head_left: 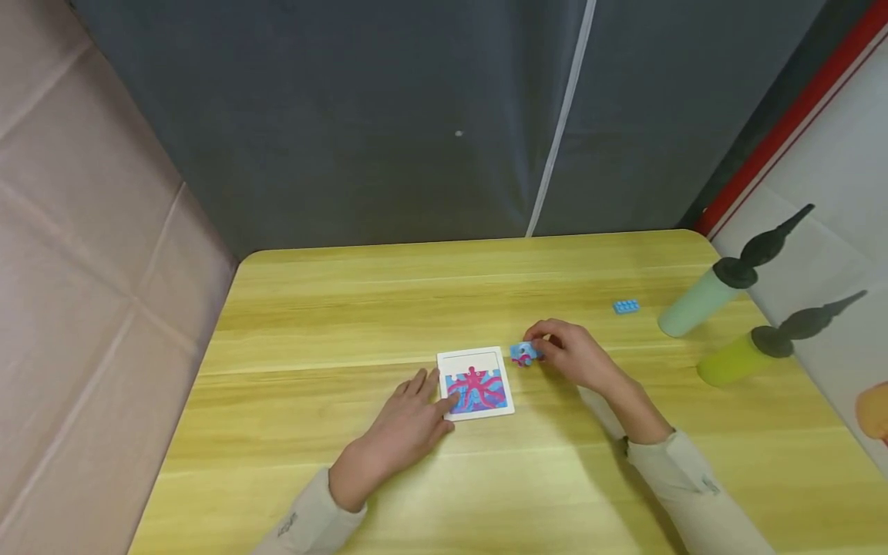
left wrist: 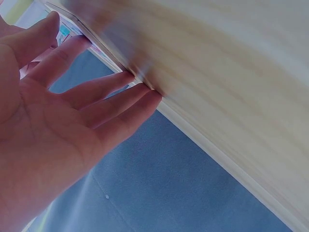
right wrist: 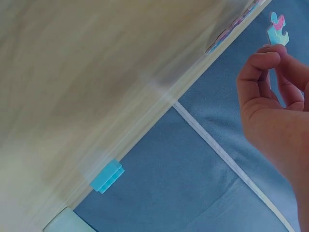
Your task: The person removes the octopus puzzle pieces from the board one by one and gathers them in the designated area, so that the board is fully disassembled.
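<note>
A small white-framed jigsaw puzzle [head_left: 476,394] with a pink octopus on blue lies on the table, its upper part bare white. My left hand [head_left: 405,426] rests at its left side with fingers extended, one fingertip on the picture. In the left wrist view, the left hand [left wrist: 63,111] has its fingertips down on the table and the frame's edge. Just right of the frame, my right hand [head_left: 572,353] pinches a blue and pink puzzle piece [head_left: 523,354]. The right wrist view shows that puzzle piece [right wrist: 277,30] upright between thumb and fingers of the right hand [right wrist: 275,87], above the tabletop.
On the wooden table [head_left: 333,308], a blue toy brick [head_left: 626,307] lies to the right. Beyond it stand a pale green bottle [head_left: 697,303] and a yellow-green bottle [head_left: 735,358], both with dark tops. A dark curtain [head_left: 347,139] hangs behind the far edge.
</note>
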Demonstrator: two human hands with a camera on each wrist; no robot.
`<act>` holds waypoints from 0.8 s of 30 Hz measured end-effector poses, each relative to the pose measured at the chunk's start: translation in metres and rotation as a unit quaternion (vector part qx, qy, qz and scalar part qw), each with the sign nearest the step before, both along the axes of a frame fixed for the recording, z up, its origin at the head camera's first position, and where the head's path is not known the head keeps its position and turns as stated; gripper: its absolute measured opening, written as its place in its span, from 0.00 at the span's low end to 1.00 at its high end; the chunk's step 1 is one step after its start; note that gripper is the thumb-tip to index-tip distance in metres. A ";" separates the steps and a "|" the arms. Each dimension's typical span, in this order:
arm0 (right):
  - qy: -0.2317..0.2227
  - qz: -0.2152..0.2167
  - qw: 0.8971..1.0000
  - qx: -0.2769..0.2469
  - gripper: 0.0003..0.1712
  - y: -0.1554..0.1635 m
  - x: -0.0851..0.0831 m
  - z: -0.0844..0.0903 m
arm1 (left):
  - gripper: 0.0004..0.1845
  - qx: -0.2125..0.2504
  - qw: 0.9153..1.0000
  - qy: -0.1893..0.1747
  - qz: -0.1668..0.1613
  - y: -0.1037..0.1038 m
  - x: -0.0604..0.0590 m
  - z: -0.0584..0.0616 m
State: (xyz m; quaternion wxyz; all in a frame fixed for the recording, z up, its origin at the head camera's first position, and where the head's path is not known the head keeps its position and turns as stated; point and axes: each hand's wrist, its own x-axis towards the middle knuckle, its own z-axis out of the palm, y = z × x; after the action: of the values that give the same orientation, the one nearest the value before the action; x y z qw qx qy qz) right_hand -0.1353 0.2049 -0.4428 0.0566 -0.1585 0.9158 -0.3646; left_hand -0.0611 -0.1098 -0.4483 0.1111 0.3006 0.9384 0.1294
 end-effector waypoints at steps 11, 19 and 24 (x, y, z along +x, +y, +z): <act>-0.003 -0.007 1.000 -0.009 0.10 0.006 -0.001 0.000 | 0.24 -0.001 1.000 -0.002 0.002 -0.001 0.000 -0.001; -0.004 -0.012 1.000 -0.010 0.09 0.009 -0.001 0.001 | 0.23 0.003 1.000 0.000 0.003 -0.001 -0.001 0.000; -0.008 -0.018 1.000 -0.002 0.09 0.011 0.000 0.003 | 0.23 0.003 1.000 -0.003 0.001 0.000 -0.001 0.001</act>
State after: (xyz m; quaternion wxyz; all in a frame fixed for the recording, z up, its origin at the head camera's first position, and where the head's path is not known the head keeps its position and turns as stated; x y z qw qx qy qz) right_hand -0.1354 0.2158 -0.4401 0.0567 -0.1391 0.9174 -0.3685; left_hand -0.0617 -0.1102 -0.4473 0.1126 0.2997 0.9380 0.1329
